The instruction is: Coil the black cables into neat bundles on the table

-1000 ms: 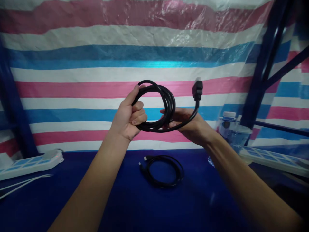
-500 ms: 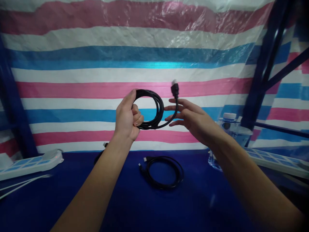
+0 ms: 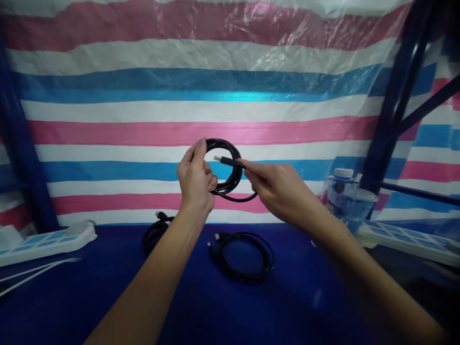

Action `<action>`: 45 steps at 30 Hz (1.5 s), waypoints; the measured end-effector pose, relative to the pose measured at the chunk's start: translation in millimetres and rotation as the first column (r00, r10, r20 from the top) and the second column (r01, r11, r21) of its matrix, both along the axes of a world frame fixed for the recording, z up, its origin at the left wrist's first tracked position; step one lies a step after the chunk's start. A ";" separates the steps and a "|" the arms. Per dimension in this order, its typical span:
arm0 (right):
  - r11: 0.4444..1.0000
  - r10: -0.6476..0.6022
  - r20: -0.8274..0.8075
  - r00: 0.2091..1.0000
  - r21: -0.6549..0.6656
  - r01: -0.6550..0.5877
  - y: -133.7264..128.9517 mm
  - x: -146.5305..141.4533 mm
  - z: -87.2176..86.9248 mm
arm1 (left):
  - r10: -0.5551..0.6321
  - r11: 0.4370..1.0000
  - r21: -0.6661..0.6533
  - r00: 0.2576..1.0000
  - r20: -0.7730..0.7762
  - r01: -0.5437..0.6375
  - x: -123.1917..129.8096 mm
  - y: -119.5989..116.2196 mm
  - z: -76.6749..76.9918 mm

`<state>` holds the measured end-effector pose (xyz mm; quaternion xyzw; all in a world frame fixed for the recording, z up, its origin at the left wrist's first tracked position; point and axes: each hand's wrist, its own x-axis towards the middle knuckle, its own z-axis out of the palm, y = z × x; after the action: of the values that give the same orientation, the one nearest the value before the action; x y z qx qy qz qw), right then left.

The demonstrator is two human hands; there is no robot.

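My left hand (image 3: 196,176) is closed around the left side of a coiled black cable (image 3: 235,179), held up above the table. Between thumb and fingers, my right hand (image 3: 275,184) pinches the cable's free end just behind its plug (image 3: 229,161). That plug has a silvery tip pointing left, and it lies in front of the coil's opening. A short length of cable loops below, from the coil toward my right hand. Below, a second coiled black cable (image 3: 268,261) rests on the blue table (image 3: 230,311), both its plugs at its left side.
Partly behind my left forearm lies another black cable (image 3: 153,235). White power strips stand at left (image 3: 77,238) and right (image 3: 413,243). A clear bottle (image 3: 339,189) and a plastic cup (image 3: 360,206) are beside my right forearm. A striped sheet (image 3: 230,110) hangs behind.
My right hand has closed from spread fingers onto the cable's plug end. The plug, upright before, has swung left across the coil. My left hand keeps its hold, shifted slightly right.
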<state>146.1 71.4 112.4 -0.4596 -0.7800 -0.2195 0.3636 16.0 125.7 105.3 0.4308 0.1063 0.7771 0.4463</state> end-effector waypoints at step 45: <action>0.669 0.269 -0.928 -0.258 0.373 -0.643 34.1 63.3 7.2 | -0.557 0.825 -0.048 0.798 -0.231 0.563 3.3 -14.4 1.4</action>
<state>209.3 105.5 119.6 -0.1748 -0.4170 0.4334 0.7796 19.4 111.3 106.6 0.5367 0.0172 0.5553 0.6351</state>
